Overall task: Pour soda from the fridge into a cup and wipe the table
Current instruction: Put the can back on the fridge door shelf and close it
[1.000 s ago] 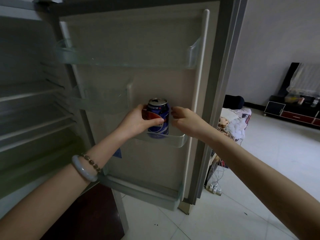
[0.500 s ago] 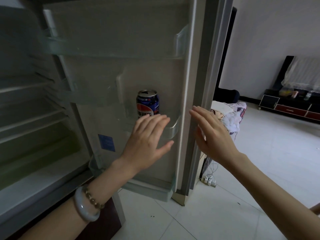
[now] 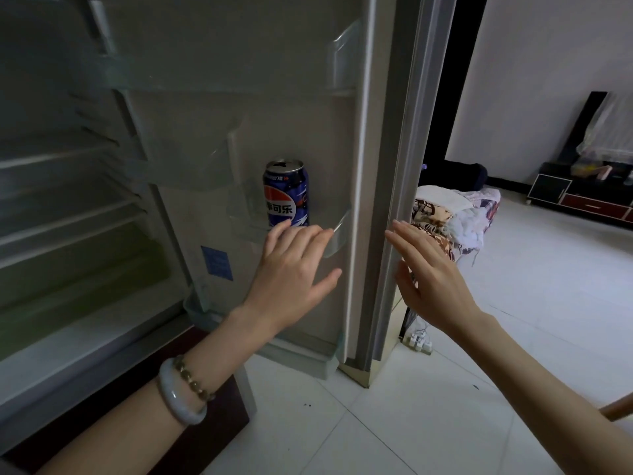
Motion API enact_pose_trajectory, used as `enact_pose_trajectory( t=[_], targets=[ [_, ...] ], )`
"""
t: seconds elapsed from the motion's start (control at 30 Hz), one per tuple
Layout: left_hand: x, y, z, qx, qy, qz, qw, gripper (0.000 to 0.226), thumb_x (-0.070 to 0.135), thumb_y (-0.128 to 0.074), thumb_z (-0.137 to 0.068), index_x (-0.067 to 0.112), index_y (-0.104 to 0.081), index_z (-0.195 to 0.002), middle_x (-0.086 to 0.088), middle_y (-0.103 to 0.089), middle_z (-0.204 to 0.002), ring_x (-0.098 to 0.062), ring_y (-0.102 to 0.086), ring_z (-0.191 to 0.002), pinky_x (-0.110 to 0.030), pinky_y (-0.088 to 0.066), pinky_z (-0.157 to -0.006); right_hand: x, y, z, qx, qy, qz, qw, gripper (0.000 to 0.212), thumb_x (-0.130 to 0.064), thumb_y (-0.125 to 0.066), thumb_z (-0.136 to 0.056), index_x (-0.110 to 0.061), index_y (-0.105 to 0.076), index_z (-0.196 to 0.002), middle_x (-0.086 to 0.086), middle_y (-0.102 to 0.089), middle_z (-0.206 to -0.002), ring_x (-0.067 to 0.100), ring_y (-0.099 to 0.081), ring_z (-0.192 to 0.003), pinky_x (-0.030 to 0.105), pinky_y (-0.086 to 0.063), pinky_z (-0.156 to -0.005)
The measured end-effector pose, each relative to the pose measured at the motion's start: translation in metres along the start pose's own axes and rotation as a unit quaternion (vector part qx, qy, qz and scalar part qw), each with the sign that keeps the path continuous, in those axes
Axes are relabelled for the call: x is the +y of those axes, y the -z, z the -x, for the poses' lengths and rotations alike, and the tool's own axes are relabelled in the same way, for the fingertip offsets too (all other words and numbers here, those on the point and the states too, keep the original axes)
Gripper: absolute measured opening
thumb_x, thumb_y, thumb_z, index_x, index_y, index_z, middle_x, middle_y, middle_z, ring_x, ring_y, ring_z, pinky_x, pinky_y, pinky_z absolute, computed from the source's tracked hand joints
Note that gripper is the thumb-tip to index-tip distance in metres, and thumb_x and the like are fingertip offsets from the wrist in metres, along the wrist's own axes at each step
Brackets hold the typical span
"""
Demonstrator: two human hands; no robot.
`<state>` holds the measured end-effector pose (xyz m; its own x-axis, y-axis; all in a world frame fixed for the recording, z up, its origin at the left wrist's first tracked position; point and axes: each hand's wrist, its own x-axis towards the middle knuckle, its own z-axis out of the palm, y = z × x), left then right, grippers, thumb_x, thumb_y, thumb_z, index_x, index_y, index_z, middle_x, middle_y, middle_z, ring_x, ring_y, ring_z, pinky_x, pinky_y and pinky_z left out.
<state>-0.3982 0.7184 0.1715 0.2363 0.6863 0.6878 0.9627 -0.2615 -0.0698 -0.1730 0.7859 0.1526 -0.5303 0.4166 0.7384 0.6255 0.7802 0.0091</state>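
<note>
A blue soda can (image 3: 286, 193) with a red and white logo stands upright in a clear shelf (image 3: 337, 234) on the inside of the open fridge door (image 3: 274, 97). Its top looks opened. My left hand (image 3: 291, 272) hovers just below and in front of the can with straight fingers, holding nothing. To the right, my right hand (image 3: 431, 279) is flat and open by the door's outer edge (image 3: 394, 200), apart from the can. No cup or table is in view.
The fridge interior (image 3: 68, 217) with bare wire shelves fills the left. A white tiled floor (image 3: 445, 406) lies below. Behind the door sit a patterned cloth pile (image 3: 455, 214), a power strip (image 3: 419, 341) and a low dark cabinet (image 3: 582, 197).
One second ago my left hand gripped the can and my right touched it. Both hands have let go and drawn back; the can stays in the door shelf.
</note>
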Motion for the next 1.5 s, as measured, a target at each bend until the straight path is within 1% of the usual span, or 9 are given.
enact_pose_trajectory(
  t=[0.3,0.53,0.6,0.73,0.9,1.13,1.23,1.4,1.5],
  targets=[
    [-0.011,0.050,0.061,0.018,0.030,-0.003,0.999,0.046,0.033,-0.051,-0.086,0.009,-0.055,-0.124,-0.005,-0.062,-0.119,-0.019,-0.055,-0.115,-0.040,-0.020,-0.114,-0.044,0.011,0.019,0.040,0.019,-0.010,0.999,0.050,0.000,-0.043,-0.085,-0.004,-0.041,-0.135,0.022,-0.038,-0.144,0.032,-0.031,-0.138,0.043,-0.030,-0.111],
    [-0.031,0.102,0.127,-0.029,0.102,-0.003,0.994,0.053,0.034,-0.047,-0.086,0.008,-0.044,-0.132,-0.008,-0.054,-0.132,-0.018,-0.044,-0.128,-0.036,-0.011,-0.116,-0.105,0.021,0.027,0.045,0.017,-0.057,0.997,0.054,-0.010,-0.045,-0.091,-0.001,-0.027,-0.142,0.020,-0.026,-0.150,0.030,-0.023,-0.142,0.045,-0.027,-0.114],
    [-0.039,0.117,0.145,-0.026,0.126,0.004,0.992,0.054,0.031,-0.052,-0.086,0.006,-0.041,-0.133,-0.010,-0.052,-0.134,-0.019,-0.041,-0.129,-0.033,-0.011,-0.116,-0.128,0.022,0.029,0.032,0.010,-0.079,0.996,0.058,-0.018,-0.043,-0.094,0.003,-0.021,-0.144,0.018,-0.025,-0.151,0.029,-0.024,-0.141,0.043,-0.027,-0.114],
    [-0.048,0.146,0.178,-0.019,0.202,0.014,0.979,0.063,0.023,-0.064,-0.086,0.004,-0.036,-0.139,-0.014,-0.042,-0.142,-0.023,-0.035,-0.133,-0.034,-0.012,-0.114,-0.176,0.021,0.029,-0.011,-0.007,-0.125,0.992,0.067,-0.027,-0.041,-0.093,0.004,-0.013,-0.146,0.019,-0.024,-0.152,0.019,-0.019,-0.142,0.023,-0.013,-0.117],
    [-0.048,0.173,0.225,-0.012,0.255,0.028,0.967,0.072,0.030,-0.057,-0.089,0.008,-0.020,-0.147,-0.012,-0.023,-0.154,-0.021,-0.024,-0.140,-0.032,-0.013,-0.114,-0.241,0.012,0.018,-0.045,0.067,-0.170,0.982,0.066,-0.029,-0.039,-0.094,0.002,-0.014,-0.146,0.020,-0.022,-0.152,0.020,-0.018,-0.142,0.030,-0.018,-0.117],
    [-0.054,0.212,0.275,-0.001,0.215,0.024,0.976,0.059,0.035,-0.044,-0.092,0.013,-0.030,-0.145,-0.004,-0.034,-0.150,-0.011,-0.024,-0.139,-0.029,-0.010,-0.116,-0.321,-0.017,-0.015,-0.072,0.172,-0.203,0.961,0.064,-0.021,-0.040,-0.092,-0.004,-0.013,-0.147,0.018,-0.018,-0.155,0.024,-0.017,-0.144,0.044,-0.026,-0.114],
    [-0.071,0.221,0.291,-0.033,0.209,-0.061,0.975,0.062,0.039,-0.042,-0.093,0.013,-0.026,-0.146,-0.005,-0.035,-0.150,-0.014,-0.027,-0.139,-0.036,-0.009,-0.116,-0.349,-0.037,-0.038,-0.079,0.228,-0.189,0.952,0.064,-0.023,-0.041,-0.091,-0.003,-0.016,-0.147,0.019,-0.015,-0.155,0.027,-0.015,-0.145,0.043,-0.025,-0.115],
    [-0.116,0.234,0.317,-0.018,0.308,-0.032,0.951,0.068,0.038,-0.050,-0.094,0.013,-0.018,-0.149,-0.005,-0.025,-0.154,-0.020,-0.018,-0.143,-0.030,-0.004,-0.115,-0.394,-0.083,-0.077,-0.067,0.299,-0.176,0.936,0.057,-0.033,-0.030,-0.098,-0.006,-0.021,-0.147,0.019,-0.017,-0.154,0.030,-0.014,-0.145,0.043,-0.022,-0.116],
    [-0.153,0.245,0.330,0.016,0.351,-0.004,0.936,0.066,0.035,-0.053,-0.093,0.014,-0.024,-0.148,-0.003,-0.032,-0.151,-0.021,-0.021,-0.141,-0.027,-0.013,-0.113,-0.416,-0.118,-0.101,-0.055,0.332,-0.159,0.928,0.067,-0.023,-0.050,-0.089,-0.010,-0.021,-0.148,0.020,-0.015,-0.155,0.032,-0.013,-0.144,0.047,-0.023,-0.115]
  ],
)
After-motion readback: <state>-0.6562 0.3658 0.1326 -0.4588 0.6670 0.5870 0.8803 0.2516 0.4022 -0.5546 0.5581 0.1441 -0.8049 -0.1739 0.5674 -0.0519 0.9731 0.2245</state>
